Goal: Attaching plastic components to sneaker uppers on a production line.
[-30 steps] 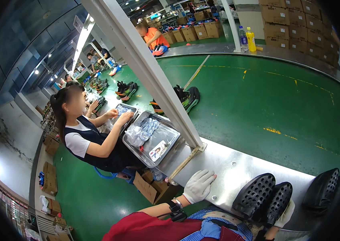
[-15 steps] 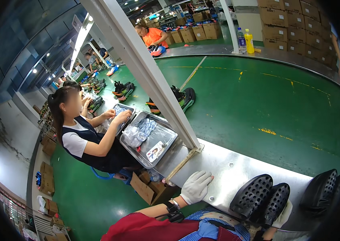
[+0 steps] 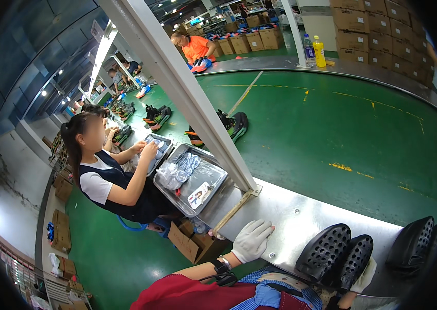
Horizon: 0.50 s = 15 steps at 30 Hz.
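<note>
My left hand (image 3: 252,241), in a white glove, lies flat with its fingers stretched out on the near edge of the metal bench (image 3: 285,219). It holds nothing. A pair of black, clog-shaped pieces with round holes all over, one clog (image 3: 323,252) on the left and another clog (image 3: 356,262) on the right, stands at the bench edge close to my body. My gloved right hand (image 3: 366,277) is against the outer side of the right clog, which hides most of the fingers. Further right is another black perforated clog (image 3: 412,245) with a second one partly showing.
A white post (image 3: 192,98) rises from the bench. Left of it are metal trays (image 3: 205,205) with bundled laces, beside a seated co-worker (image 3: 107,175). Sports shoes (image 3: 236,126) stand on the green belt (image 3: 301,129). Two bottles (image 3: 319,54) stand on the far ledge.
The co-worker's hands have lifted slightly over the far tray. The sports shoes on the green belt have shifted a little left. My hands and the clogs are unmoved.
</note>
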### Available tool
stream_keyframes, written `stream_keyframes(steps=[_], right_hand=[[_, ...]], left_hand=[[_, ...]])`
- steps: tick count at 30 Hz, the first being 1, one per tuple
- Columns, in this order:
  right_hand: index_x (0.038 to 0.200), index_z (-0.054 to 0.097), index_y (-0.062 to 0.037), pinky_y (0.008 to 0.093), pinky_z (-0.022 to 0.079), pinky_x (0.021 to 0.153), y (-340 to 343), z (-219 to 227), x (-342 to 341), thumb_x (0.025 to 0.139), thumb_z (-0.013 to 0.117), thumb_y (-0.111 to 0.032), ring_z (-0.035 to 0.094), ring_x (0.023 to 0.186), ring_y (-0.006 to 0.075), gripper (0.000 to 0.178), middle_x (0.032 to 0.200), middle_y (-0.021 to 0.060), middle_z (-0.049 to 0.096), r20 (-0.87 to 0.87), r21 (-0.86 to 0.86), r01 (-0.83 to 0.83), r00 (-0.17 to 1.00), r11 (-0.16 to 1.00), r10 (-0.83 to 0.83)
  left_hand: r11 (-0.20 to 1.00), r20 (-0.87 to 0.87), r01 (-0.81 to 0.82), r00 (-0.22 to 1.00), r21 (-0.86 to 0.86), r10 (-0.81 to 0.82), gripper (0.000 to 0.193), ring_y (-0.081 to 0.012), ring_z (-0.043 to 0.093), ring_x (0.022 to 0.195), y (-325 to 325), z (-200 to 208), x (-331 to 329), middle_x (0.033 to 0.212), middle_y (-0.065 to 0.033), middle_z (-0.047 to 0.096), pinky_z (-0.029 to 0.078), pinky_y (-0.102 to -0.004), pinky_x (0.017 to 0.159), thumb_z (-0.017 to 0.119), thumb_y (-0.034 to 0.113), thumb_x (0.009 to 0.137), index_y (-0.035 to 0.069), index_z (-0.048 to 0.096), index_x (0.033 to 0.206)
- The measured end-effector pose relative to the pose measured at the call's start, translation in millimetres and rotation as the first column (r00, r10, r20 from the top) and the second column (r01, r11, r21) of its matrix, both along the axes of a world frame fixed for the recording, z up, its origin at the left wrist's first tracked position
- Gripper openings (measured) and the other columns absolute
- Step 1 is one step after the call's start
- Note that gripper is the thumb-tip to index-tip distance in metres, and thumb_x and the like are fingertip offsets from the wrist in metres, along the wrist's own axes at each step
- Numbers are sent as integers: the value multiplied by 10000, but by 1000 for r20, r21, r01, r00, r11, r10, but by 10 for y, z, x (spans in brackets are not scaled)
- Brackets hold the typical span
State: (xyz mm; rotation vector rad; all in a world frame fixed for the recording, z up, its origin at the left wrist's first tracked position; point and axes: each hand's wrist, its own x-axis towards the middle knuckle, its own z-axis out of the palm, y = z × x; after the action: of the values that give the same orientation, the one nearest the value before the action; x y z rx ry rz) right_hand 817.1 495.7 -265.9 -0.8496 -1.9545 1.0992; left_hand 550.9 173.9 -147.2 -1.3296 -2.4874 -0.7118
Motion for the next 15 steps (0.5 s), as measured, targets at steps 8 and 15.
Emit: stream_keyframes(steps=[8, 15], right_hand=[[1182, 569, 16, 288, 451, 872, -55, 127, -43, 890, 645, -138, 564, 947, 165, 339, 1031, 62, 568, -25, 63, -13, 1000, 998, 14], [1174, 574, 23, 283, 449, 875, -53, 112, -34, 890, 644, -116, 563, 950, 157, 323, 1043, 61, 568, 48, 115, 9, 999, 993, -15]], left_hand=[[1000, -9, -1, 1000, -6, 1, 416, -321, 585, 1128, -8, -14, -6, 1169, -134, 644, 469, -432, 995, 603, 31, 724, 6, 666, 1135], [1000, -14, -2, 1000, 1, 2, 420, -322, 588, 1124, -3, 6, -3, 1169, -134, 645, 469, -432, 997, 604, 28, 721, 8, 666, 1136]])
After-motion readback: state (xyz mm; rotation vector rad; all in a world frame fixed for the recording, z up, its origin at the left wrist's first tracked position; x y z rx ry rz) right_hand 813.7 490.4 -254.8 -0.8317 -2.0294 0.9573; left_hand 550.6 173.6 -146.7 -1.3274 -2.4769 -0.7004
